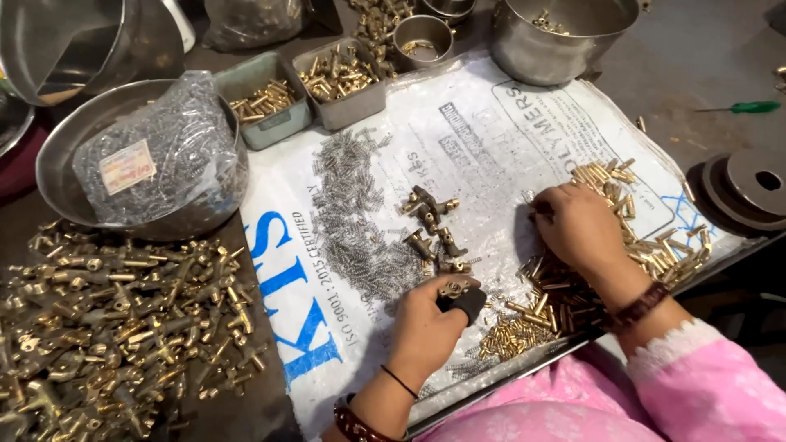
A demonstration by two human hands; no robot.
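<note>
My left hand (427,329) grips a brass fitting with a black knob (460,297) low on a white woven sack (483,139) spread over the table. My right hand (577,225) rests palm down on a heap of small brass pins (573,295), fingers curled at its far edge; whether it pinches a pin I cannot tell. A few assembled brass fittings (430,221) lie between the hands and a long spill of small steel springs (352,221).
A big pile of brass fittings (115,319) covers the left. Behind it a steel bowl (57,155) holds a plastic bag of springs (155,151). Two grey trays of brass parts (307,86), steel pots (557,37), a green screwdriver (749,107) and dark discs (749,188) ring the sack.
</note>
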